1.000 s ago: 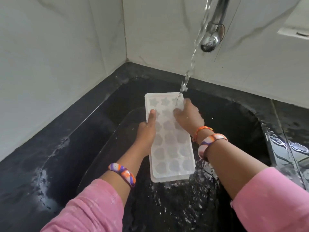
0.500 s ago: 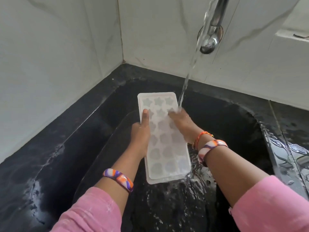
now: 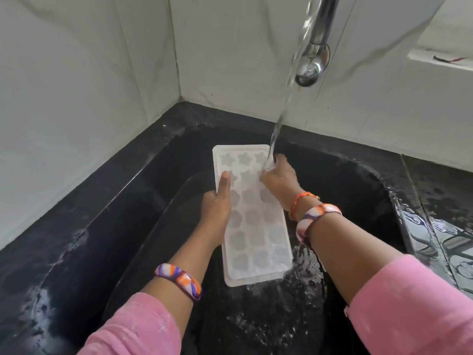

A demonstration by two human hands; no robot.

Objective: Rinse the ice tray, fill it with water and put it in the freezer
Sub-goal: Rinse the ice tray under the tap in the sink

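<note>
A white ice tray [image 3: 256,226] with star-shaped cells is held lengthwise over the black sink [image 3: 358,201], its far end under the running water [image 3: 284,106]. My left hand [image 3: 217,203] grips the tray's left edge, thumb lying on top. My right hand [image 3: 279,178] rests on the tray's upper right part, fingers pressed on the cells, and the stream lands on it. Water runs off the tray's near end into the sink.
A chrome tap [image 3: 314,47] hangs from above at the back right. White tiled walls [image 3: 89,85] meet in the corner behind the sink. The black counter [image 3: 51,239] around the sink is wet. A clear plastic container [image 3: 158,226] lies in the sink under my left arm.
My right hand has slid along the tray's top surface, down and then back toward the far right corner under the stream. The tray stayed in my left hand.
</note>
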